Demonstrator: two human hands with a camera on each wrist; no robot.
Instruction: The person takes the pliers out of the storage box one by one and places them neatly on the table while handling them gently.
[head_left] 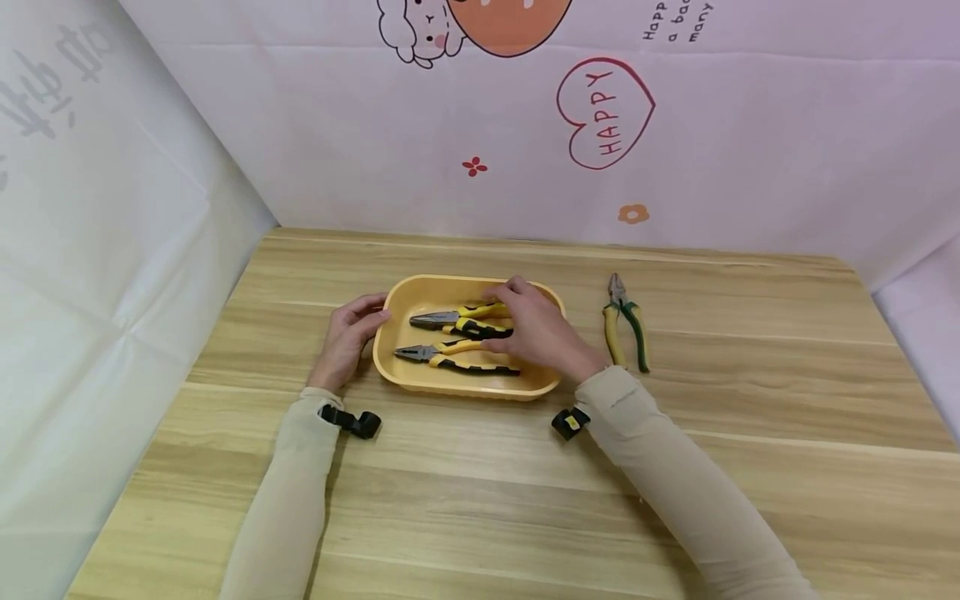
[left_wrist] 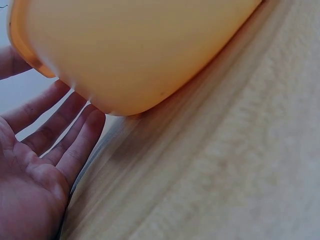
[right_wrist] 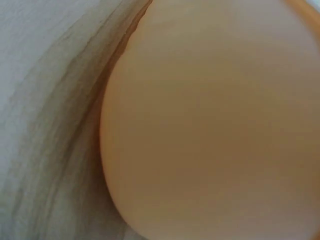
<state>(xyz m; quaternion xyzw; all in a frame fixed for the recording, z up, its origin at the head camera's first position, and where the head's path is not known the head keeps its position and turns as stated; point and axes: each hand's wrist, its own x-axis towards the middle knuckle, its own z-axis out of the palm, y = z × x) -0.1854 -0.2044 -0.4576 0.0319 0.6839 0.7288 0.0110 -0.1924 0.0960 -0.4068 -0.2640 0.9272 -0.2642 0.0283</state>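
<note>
- Our left grip [head_left: 348, 337], spread, touches the yellow rounded plastic tray [head_left: 465, 391].
- Under our right grip [head_left: 542, 333]: yellow-black long-nosed metal pliers [head_left: 467, 324]; whether pinched, we cannot tell.

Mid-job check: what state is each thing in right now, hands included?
Tray: upright on the table, uncovered
Far pliers: in tray, handles partly covered by the right hand
Near pliers: in tray, handles spread
Green pliers: outside tray, on the table, handles spread
Left hand: touching tray's left end
Right hand: over tray's right end; grip unclear
</note>
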